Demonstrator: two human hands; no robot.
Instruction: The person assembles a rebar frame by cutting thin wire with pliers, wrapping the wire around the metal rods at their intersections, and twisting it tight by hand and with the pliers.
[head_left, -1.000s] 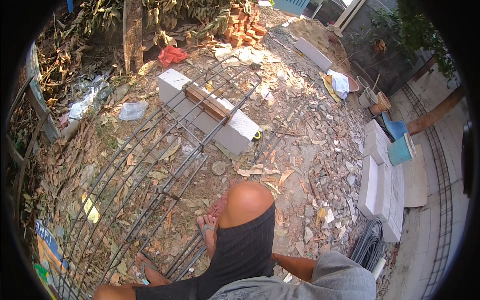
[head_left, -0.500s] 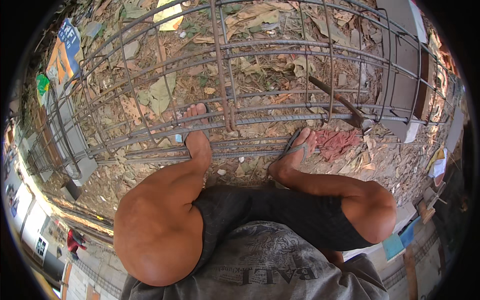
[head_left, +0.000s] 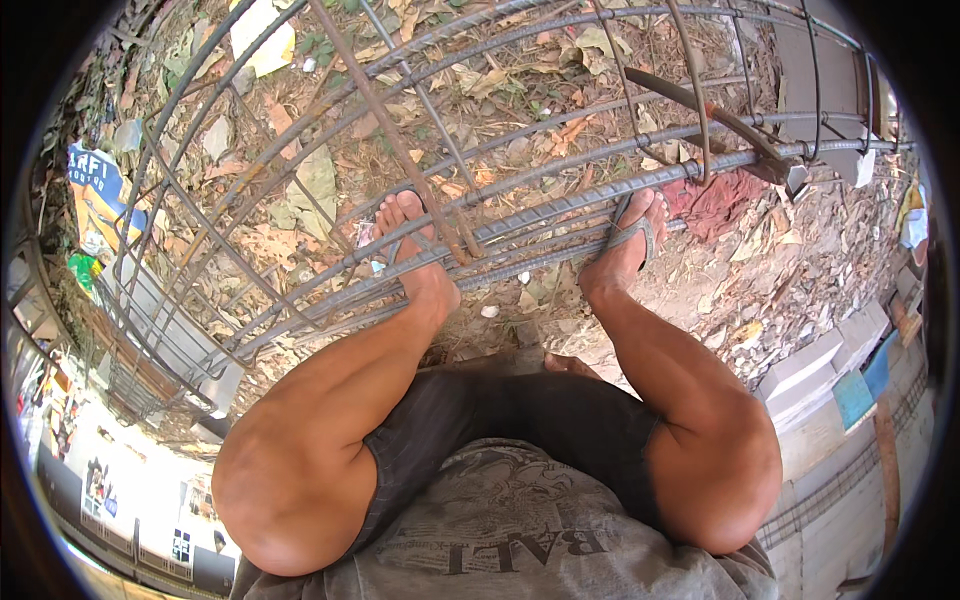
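Note:
Neither hand is plainly in view. A small patch of skin like fingertips, seemingly my right hand, shows beneath my dark shorts between my legs; its grip is hidden. My left hand is out of sight. In front of my sandalled feet lies a cage of steel reinforcing bars with bent stirrups. Dark-handled pincers rest across its bars at the right, jaws toward the right. A crumpled red cloth lies on the ground near my right foot.
Dry leaves and litter cover the ground. Grey blocks or boards stand at the cage's right end, with another grey support at its left. A torn blue-and-orange bag lies far left. Pale blocks sit at the right.
The view has turned, so the cage now slants up to the right. My right leg and foot have swung forward and right. Fingertips have appeared between my legs.

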